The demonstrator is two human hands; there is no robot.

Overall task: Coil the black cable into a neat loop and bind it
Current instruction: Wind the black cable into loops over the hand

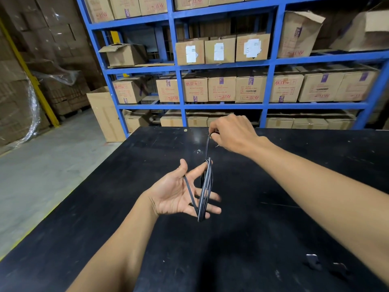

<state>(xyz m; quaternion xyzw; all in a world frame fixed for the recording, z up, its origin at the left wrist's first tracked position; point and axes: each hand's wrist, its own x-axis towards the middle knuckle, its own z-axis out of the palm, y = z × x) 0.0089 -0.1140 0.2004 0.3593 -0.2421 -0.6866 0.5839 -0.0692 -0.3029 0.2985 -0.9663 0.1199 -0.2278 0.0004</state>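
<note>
The black cable [206, 187] is wound in several turns around the spread fingers of my left hand [181, 193], from the index fingertip down to the little finger. One strand crosses the palm from under the thumb. My left palm faces up, above the black table [263, 228]. A free length of cable rises from the coil to my right hand [231, 131], which pinches it between thumb and fingers, higher and farther away than the coil. The cable's end is hidden inside that grip.
Two small dark plug-like objects [313, 261] lie on the table at the near right. Blue shelving [221, 106] full of cardboard boxes stands behind the table. A tall carton [105, 114] leans at the table's far left corner, beside grey floor.
</note>
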